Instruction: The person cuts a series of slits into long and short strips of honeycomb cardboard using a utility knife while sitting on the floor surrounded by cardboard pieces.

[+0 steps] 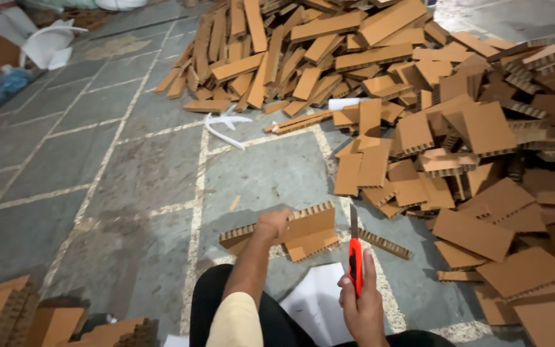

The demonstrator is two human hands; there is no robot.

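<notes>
My left hand grips a brown honeycomb cardboard piece and holds it out over the grey tiled floor. My right hand is closed around a red utility knife, its blade pointing up just right of the cardboard piece. A narrow cardboard strip lies on the floor beside the blade. A white sheet lies on the floor in front of my legs.
A large heap of cardboard pieces covers the floor ahead and to the right. More cardboard pieces lie at the bottom left. White plastic strapping and white scraps lie farther off.
</notes>
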